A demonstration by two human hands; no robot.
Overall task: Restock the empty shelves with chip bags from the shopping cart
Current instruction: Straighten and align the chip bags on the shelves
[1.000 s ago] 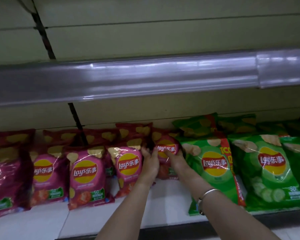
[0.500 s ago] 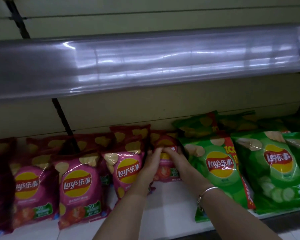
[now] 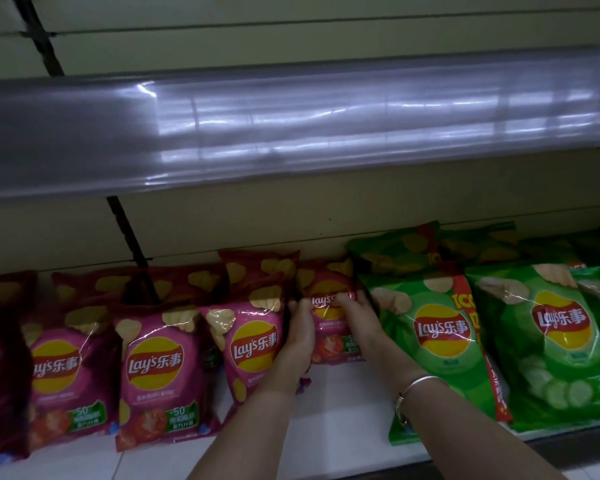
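A small pink-red Lay's chip bag [image 3: 328, 332] stands upright at the back of the white lower shelf [image 3: 340, 410], between the pink row and the green row. My left hand [image 3: 300, 336] grips its left edge. My right hand [image 3: 355, 311], with a silver bangle on the wrist, curls its fingers over the bag's top right part. Several pink Lay's bags [image 3: 156, 372] stand to the left, and green Lay's bags [image 3: 440, 337] lean to the right. The shopping cart is out of view.
The upper shelf's front edge carries a glossy clear price strip [image 3: 291, 129] overhanging the lower shelf. A beige back panel [image 3: 291, 220] with a dark slotted upright [image 3: 125, 233] lies behind the bags. Bare white shelf shows in front of the held bag.
Both hands stay on the small pink bag and have pressed it slightly further back. The camera has tilted, shifting the shelf scene in the frame.
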